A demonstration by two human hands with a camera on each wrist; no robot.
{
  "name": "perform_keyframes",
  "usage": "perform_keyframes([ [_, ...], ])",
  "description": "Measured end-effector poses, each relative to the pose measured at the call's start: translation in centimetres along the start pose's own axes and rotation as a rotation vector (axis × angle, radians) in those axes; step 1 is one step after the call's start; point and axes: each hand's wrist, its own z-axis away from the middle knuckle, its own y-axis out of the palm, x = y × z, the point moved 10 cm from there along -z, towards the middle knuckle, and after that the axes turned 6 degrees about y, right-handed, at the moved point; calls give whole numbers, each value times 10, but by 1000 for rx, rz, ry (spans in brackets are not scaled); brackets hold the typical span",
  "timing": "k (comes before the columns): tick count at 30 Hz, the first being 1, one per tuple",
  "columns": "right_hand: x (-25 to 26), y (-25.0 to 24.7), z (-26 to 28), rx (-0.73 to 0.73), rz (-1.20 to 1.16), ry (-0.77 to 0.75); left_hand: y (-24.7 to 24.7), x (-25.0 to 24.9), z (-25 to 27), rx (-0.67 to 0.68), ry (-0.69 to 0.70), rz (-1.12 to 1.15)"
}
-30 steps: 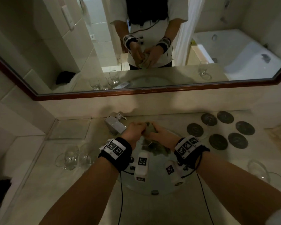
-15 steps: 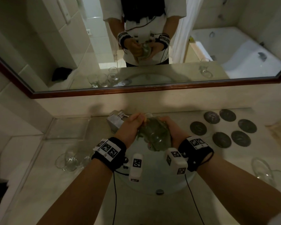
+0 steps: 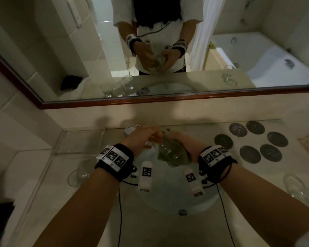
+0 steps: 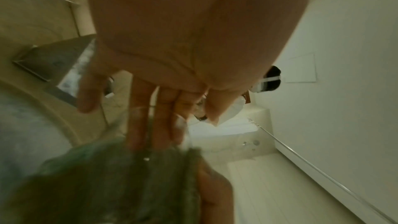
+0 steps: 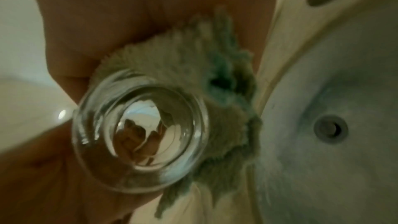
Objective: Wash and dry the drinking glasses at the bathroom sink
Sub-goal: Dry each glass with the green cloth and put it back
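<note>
A clear drinking glass [image 3: 169, 150] lies tilted above the sink basin [image 3: 168, 195], half wrapped in a green cloth [image 3: 178, 158]. My right hand [image 3: 187, 146] grips the glass through the cloth; in the right wrist view the thick base [image 5: 140, 130] faces the camera with the cloth [image 5: 217, 101] bunched behind it. My left hand [image 3: 143, 139] is at the glass's mouth. In the left wrist view its fingers [image 4: 137, 122] reach straight past the rim toward the cloth [image 4: 107, 180], with the thumb on the other side of the rim.
A square chrome faucet [image 3: 129, 131] stands just behind my left hand. Clear glasses wait on the counter at the left [image 3: 78, 177] and at the right [image 3: 296, 186]. Several dark round coasters [image 3: 250, 154] lie at the back right. The drain [image 5: 330, 129] sits below.
Both hands have lifted the cloth-wrapped glass up out of the basin. The glass has tipped so its base points back toward me.
</note>
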Motion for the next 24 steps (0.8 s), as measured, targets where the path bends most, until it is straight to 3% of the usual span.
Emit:
perform_keyframes([
  [3, 15, 1, 1, -133, 305, -123, 9, 3, -1, 31, -123, -97],
  [6, 24, 15, 10, -160, 593, -205, 13, 24, -2, 3, -246, -91],
  [11, 21, 18, 10, -186, 583, -171, 21, 39, -4, -115, -258, 219],
  [15, 7, 5, 2, -147, 224, -71, 25, 33, -5, -87, -167, 310],
  [18, -11, 8, 3, -21, -60, 87, 21, 19, -4, -94, -57, 378],
  [24, -6, 13, 2, 80, -456, 78, 15, -3, -2, -129, 131, 359],
])
